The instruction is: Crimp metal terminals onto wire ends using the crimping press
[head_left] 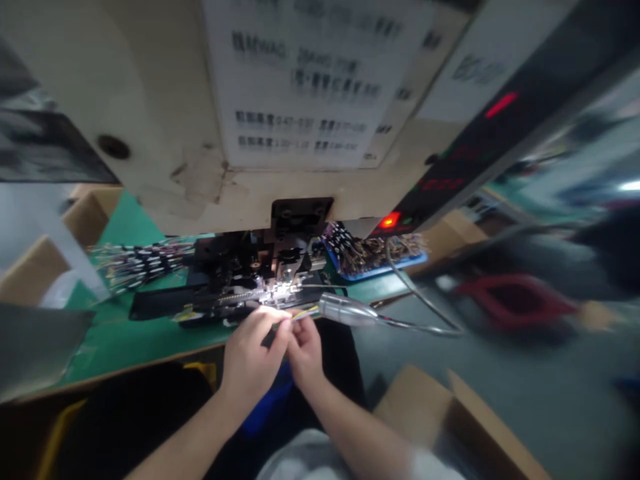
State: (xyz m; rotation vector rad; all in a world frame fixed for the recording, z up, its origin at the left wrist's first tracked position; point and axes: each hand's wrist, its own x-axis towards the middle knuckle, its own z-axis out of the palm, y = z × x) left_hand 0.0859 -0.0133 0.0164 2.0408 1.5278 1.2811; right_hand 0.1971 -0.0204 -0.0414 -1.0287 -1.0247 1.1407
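Coloured wires [306, 313] held at crimping press [250, 280].

Left hand [253, 353] and right hand [305, 357] were both curled nearly shut, fingertips close together, pinching the wires just in front of the press. A metal-tipped cable [347, 310] lay just beyond the right hand. A blue tray [370, 274] of wire bundles sat farther ahead, and a cardboard box [430, 413] stood below and right of the hands.

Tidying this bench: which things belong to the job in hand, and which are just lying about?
Job: left hand, right hand, coloured wires, crimping machine, cabled metal cylinder.
Lying about: cardboard box, blue tray of wires, wire bundle.
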